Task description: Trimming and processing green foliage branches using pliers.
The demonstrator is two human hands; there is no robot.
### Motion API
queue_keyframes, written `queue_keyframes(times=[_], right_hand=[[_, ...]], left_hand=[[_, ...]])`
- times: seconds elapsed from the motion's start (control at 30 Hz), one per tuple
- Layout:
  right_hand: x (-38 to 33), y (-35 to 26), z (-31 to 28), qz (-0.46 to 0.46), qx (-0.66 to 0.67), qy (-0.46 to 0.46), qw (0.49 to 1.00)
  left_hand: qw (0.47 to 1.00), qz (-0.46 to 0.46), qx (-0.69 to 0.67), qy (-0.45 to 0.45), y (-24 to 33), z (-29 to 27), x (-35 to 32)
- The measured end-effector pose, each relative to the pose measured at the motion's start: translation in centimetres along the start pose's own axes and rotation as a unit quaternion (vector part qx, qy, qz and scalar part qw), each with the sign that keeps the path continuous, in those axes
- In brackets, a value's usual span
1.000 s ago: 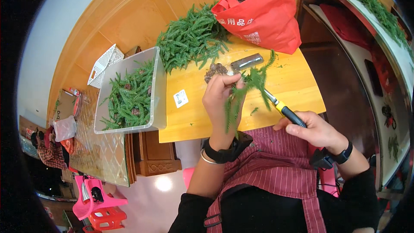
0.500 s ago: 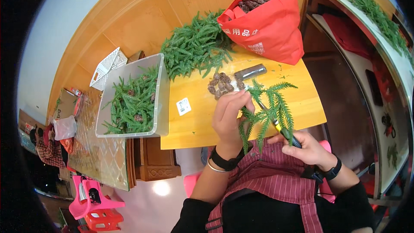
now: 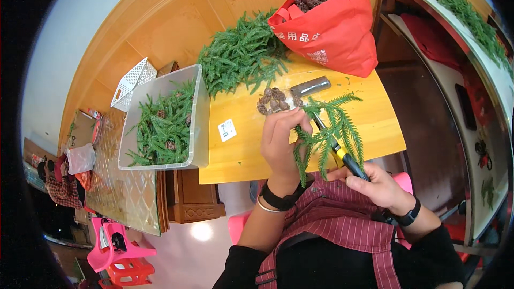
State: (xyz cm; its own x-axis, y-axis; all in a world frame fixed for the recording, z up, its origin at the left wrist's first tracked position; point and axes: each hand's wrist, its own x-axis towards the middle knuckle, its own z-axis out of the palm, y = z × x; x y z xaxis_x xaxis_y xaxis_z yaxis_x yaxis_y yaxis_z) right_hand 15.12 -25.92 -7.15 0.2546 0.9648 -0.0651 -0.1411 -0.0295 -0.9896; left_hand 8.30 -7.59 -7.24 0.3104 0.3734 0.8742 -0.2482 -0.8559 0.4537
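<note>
My left hand (image 3: pixel 284 142) is closed, pinching the stem end of a green artificial pine sprig (image 3: pixel 342 123) above the yellow table's near part. In my right hand (image 3: pixel 380 184) is a slim tool (image 3: pixel 343 156) with a black and yellow handle. Its narrow metal end points up and left among the sprig's branches, close to my left fingertips; its exact kind is hard to make out. Just beyond my left hand lie several small brown pine cones (image 3: pixel 274 100). A dark oblong block (image 3: pixel 310 86) rests beside them.
Left of the table stands a clear plastic bin (image 3: pixel 199 123) of sprigs and cones. A pile of green sprigs (image 3: pixel 241 51) and a red bag (image 3: pixel 337 37) of cones sit at the back. A white label (image 3: pixel 227 130) lies on the yellow tabletop (image 3: pixel 241 155). Shelves (image 3: pixel 471 144) stand right.
The tool in my right hand has shifted slightly up and left, and more of its metal end shows. The sprig has moved a little left with my left hand.
</note>
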Motion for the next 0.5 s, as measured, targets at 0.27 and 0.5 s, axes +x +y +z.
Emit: queue_keyframes(times=[0.27,0.5], right_hand=[[0.4,-1.1,-0.3,0.048,0.014,-0.008,0.999],[0.6,-1.0,-1.0,0.028,0.062,-0.053,0.996]], left_hand=[[0.998,-0.036,-0.045,-0.003,-0.4,0.2,-0.4],[0.999,-0.039,-0.032,-0.012,-0.7,0.2,-0.6]])
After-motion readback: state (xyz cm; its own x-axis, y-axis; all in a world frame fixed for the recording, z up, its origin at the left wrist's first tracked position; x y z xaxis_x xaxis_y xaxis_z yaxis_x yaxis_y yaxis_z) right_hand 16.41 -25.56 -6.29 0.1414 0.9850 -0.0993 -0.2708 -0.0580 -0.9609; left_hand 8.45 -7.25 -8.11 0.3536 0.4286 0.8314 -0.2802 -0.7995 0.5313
